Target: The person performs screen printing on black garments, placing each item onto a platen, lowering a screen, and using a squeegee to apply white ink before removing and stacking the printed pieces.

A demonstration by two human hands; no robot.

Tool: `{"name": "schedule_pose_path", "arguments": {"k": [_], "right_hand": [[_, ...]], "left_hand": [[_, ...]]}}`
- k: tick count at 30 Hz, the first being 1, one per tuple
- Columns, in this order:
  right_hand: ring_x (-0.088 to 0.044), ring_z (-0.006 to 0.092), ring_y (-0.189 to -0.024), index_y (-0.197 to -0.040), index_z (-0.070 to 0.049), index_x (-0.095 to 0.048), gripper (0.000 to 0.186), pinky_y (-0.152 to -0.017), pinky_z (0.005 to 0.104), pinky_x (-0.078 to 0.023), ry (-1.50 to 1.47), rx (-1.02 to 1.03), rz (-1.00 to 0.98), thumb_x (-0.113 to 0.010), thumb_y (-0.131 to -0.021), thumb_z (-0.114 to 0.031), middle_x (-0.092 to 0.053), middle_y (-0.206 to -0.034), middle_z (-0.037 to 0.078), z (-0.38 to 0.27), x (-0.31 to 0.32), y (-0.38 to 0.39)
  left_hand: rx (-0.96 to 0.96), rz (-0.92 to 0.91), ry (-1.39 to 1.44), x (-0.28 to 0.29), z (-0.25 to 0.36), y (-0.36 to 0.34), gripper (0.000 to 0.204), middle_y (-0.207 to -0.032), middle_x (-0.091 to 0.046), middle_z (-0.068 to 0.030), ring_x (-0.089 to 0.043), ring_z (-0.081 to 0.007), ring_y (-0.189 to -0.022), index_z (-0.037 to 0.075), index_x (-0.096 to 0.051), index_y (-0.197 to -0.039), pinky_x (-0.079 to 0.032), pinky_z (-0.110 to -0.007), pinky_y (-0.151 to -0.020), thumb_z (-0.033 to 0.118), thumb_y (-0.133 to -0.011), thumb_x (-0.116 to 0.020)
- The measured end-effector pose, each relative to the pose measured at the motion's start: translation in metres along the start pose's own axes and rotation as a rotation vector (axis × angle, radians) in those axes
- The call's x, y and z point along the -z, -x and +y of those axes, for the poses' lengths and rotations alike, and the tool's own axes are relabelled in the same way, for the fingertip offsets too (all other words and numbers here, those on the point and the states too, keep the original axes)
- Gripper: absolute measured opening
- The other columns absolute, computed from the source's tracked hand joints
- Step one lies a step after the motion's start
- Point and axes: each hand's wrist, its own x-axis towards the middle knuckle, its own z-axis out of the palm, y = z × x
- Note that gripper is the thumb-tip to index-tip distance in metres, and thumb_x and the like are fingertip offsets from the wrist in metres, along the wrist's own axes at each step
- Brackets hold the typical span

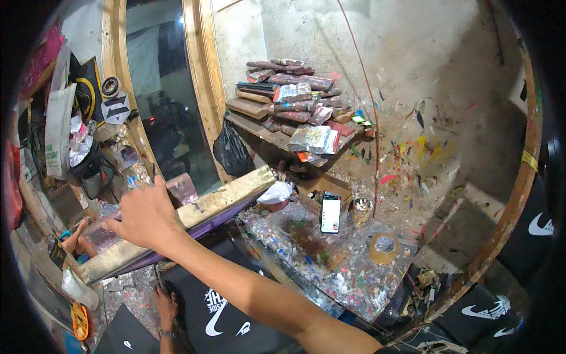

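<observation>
From the lower right my right arm reaches across to a long, worn wooden bar with a purple lower edge, part of a screen frame [227, 192]. My right hand [150, 215] lies over this bar, thumb and index finger spread. Its other fingers are mostly hidden behind the bar, seemingly gripping it. Below, a black cloth [197, 307] with white printing lies on the table, partly covered by my right forearm. My left hand [166, 307], with a band at the wrist, rests flat at the cloth's left edge, fingers stretched out.
A paint-spattered worktop [354, 265] holds a lit phone [331, 213], a roll of tape [384, 248] and a cup [361, 211]. Above, a shelf bears stacked squeegees and packets [295, 97]. A black bag [233, 148] hangs beside it. An orange bowl [79, 321] stands lower left.
</observation>
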Motion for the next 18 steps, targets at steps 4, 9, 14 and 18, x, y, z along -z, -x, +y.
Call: {"name": "schedule_pose_path", "arguments": {"k": [4, 9, 14, 18], "right_hand": [[-0.07, 0.03, -0.083, -0.083, -0.005, -0.078, 0.059, -0.092, 0.0474, -0.04, -0.049, 0.008, -0.032, -0.065, -0.086, -0.062, -0.073, -0.081, 0.015, -0.004, 0.004, -0.022], [-0.07, 0.0295, -0.083, -0.085, -0.005, -0.078, 0.058, -0.092, 0.0466, -0.039, -0.071, 0.003, -0.054, -0.065, -0.087, -0.061, -0.072, -0.08, 0.015, 0.003, -0.009, -0.033], [-0.071, 0.0293, -0.08, -0.083, -0.006, -0.078, 0.057, -0.089, 0.0444, -0.04, -0.008, -0.003, 0.023, -0.067, -0.084, -0.062, -0.073, -0.079, 0.013, 0.013, -0.008, -0.049], [-0.072, 0.0283, -0.079, -0.082, -0.007, -0.079, 0.057, -0.088, 0.044, -0.04, -0.006, 0.014, 0.006, -0.067, -0.084, -0.063, -0.074, -0.079, 0.013, 0.002, -0.002, -0.051]], "left_hand": [[-0.36, 0.154, -0.024, -0.007, -0.011, -0.06, 0.068, -0.15, -0.038, -0.0318, -0.039, -0.0495, -0.137, -0.005, -0.03, -0.152, -0.033, -0.052, -0.115, 0.015, -0.095, -0.058], [-0.315, 0.107, -0.088, -0.04, -0.008, -0.064, 0.061, -0.153, -0.04, -0.0248, -0.039, -0.0472, -0.139, -0.001, -0.036, -0.152, -0.032, -0.054, -0.115, 0.014, -0.095, -0.054], [-0.358, 0.19, -0.356, -0.046, 0.002, -0.06, 0.052, -0.151, -0.046, -0.0207, -0.038, -0.043, -0.142, 0.001, -0.047, -0.147, -0.031, -0.055, -0.116, 0.017, -0.097, -0.047], [-0.284, 0.183, -0.404, -0.034, -0.005, -0.057, 0.05, -0.149, -0.047, -0.0225, -0.039, -0.043, -0.14, 0.002, -0.048, -0.145, -0.029, -0.055, -0.116, 0.016, -0.097, -0.045]]}}
